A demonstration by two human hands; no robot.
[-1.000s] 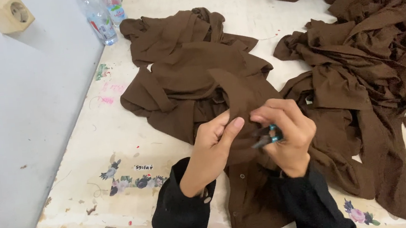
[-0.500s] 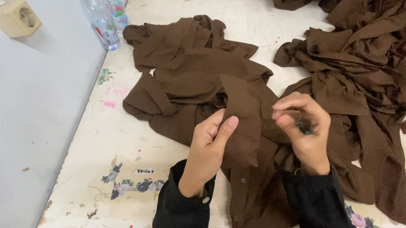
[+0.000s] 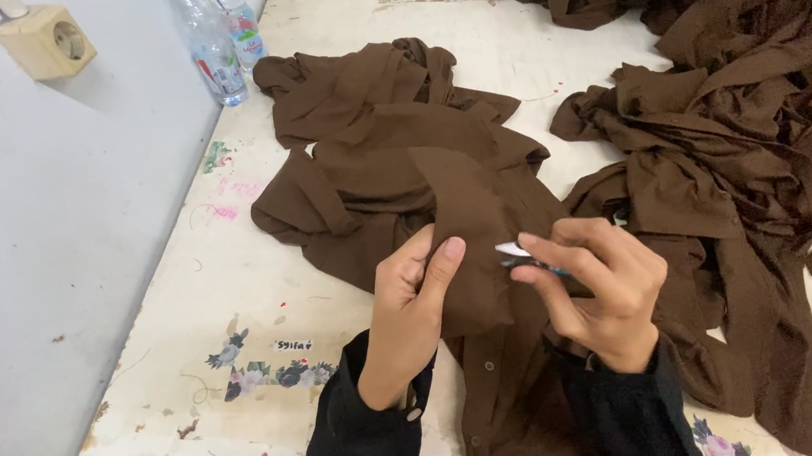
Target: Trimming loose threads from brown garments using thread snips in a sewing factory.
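The left hand (image 3: 412, 308) is pinching a fold of the brown garment (image 3: 468, 242) lying near-centre on the tabletop (image 3: 233, 306). The right hand (image 3: 598, 288) fingers are gripping a small thread snipper (image 3: 522, 256) beside that fold; its blades risk nicking the cloth or the left thumb.

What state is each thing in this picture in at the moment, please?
Left hand: pinching the fabric.
Right hand: gripping small blue-handled thread snips, blades at the fabric.
Brown buttoned shirt: crumpled, fold lifted.
Heap of brown garments: rumpled.
Two clear plastic bottles: upright, capped.
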